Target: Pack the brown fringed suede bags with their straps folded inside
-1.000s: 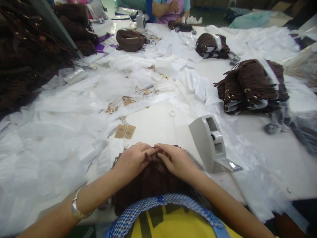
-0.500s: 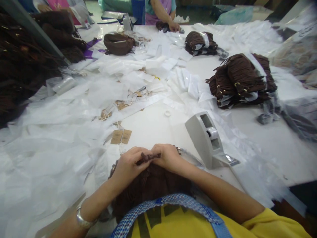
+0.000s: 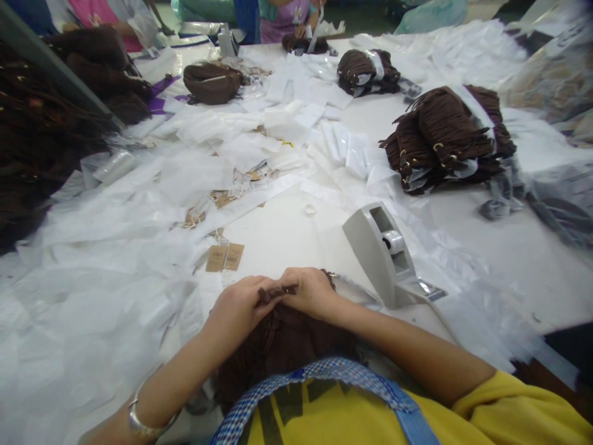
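Note:
A dark brown fringed bag (image 3: 296, 340) lies at the table edge close to my body, partly covered by my forearms and apron. Above it my left hand (image 3: 241, 304) and my right hand (image 3: 309, 293) meet, both closed on a knotted brown strap (image 3: 277, 292) that belongs to the bag. The fingertips of both hands press the strap from either side. A bit of metal hardware shows just beyond my right hand. Two brown card tags (image 3: 225, 257) on a string lie just past my left hand.
A grey tape dispenser (image 3: 380, 253) stands right of my hands. White plastic bags (image 3: 106, 272) cover the left side. Bundled brown fringed bags (image 3: 449, 136) lie at right, with a brown pouch (image 3: 213, 83) farther back. Co-workers (image 3: 291, 18) stand across the table.
The view has shifted slightly, so the table's things sit a little higher and farther left. My hands keep their hold on the strap. Across the table, a co-worker's hand has risen with a pale strip.

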### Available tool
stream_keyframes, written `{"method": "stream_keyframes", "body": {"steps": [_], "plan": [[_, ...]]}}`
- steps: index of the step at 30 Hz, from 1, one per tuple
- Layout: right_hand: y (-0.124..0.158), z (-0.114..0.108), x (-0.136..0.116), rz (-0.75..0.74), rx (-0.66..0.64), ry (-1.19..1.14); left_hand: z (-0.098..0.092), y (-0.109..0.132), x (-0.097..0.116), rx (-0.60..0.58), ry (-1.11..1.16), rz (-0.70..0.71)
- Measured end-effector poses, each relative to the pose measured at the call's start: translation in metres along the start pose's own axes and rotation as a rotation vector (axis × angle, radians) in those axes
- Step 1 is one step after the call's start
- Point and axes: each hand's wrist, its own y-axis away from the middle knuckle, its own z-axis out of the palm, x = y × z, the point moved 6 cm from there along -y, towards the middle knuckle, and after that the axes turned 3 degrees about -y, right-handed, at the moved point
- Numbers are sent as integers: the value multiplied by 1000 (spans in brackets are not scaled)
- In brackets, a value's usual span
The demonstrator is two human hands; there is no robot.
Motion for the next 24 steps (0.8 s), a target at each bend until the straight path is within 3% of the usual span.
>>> {"method": "stream_keyframes", "body": {"steps": [6, 11, 19, 24], "plan": [[-1, 0, 1, -16, -20, -18, -1, 0, 0, 146, 53, 87], [-2, 4, 0, -68, -36, 52, -4, 1, 6, 151, 114, 52], [-2, 4, 0, -116, 40, 14, -21, 12, 22, 201, 103, 200], [5, 0, -5, -243, 39, -104, -22, 20, 16, 241, 80, 100]]}}
